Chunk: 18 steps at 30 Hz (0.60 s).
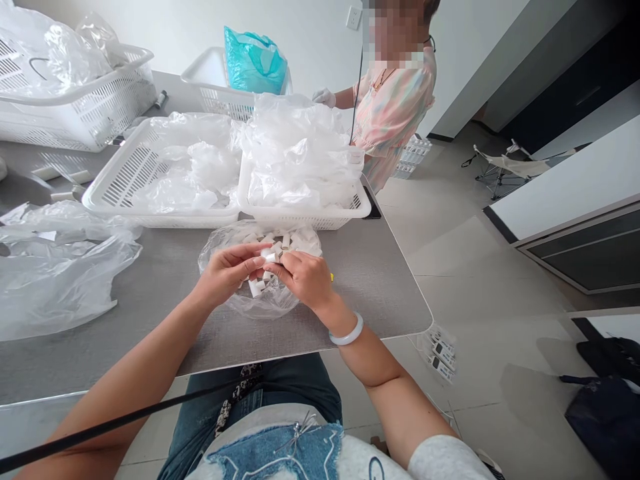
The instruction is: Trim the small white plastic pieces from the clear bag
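Observation:
My left hand (229,270) and my right hand (306,277) meet over an open clear plastic bag (245,305) near the table's front edge. Between their fingertips is a small white cylindrical piece (271,257). The left fingers pinch its left end and the right fingers its right end; whether it is hollow cannot be told. Several similar short white cylinders (257,288) lie loose in the bag below and behind my hands. A white bangle circles my right wrist.
Behind the bag stand two white baskets (165,217) (305,215) piled with clear plastic bags. Another loaded basket (95,120) is at far left, and one with a turquoise bag (255,63) at the back. A flattened clear bag (60,280) lies left. A person (395,113) stands beyond the table.

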Motion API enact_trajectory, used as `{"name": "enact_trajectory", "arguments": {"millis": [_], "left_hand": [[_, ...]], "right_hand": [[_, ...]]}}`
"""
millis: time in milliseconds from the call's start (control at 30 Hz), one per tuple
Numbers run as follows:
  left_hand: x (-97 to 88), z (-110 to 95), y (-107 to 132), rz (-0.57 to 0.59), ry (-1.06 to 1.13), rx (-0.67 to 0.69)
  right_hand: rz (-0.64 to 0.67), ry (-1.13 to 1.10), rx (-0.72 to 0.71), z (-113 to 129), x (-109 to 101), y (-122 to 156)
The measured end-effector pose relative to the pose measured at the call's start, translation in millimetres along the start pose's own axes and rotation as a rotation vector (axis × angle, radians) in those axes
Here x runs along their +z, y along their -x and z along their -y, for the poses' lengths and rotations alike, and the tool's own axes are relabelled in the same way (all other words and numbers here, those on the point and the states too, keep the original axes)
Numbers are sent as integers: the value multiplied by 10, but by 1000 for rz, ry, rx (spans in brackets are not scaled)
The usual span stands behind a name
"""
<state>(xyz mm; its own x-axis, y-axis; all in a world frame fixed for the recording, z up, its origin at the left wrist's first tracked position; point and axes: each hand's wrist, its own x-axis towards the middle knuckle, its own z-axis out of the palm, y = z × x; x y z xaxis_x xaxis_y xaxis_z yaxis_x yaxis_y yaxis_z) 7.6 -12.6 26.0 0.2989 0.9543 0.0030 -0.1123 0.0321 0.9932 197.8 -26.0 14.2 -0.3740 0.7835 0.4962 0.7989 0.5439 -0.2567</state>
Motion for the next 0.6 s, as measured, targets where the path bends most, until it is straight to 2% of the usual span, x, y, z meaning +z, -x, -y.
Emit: {"name": "enact_trajectory", "arguments": {"millis": [167, 367, 600], "left_hand": [[13, -30, 0, -16, -30, -11], [26, -82, 3, -8, -18, -44], [47, -21, -14, -27, 153, -105]], "right_hand": [[12, 6, 22, -16, 12, 0], [47, 30, -25, -13, 8, -8], [55, 12, 17, 1, 11, -18]]}}
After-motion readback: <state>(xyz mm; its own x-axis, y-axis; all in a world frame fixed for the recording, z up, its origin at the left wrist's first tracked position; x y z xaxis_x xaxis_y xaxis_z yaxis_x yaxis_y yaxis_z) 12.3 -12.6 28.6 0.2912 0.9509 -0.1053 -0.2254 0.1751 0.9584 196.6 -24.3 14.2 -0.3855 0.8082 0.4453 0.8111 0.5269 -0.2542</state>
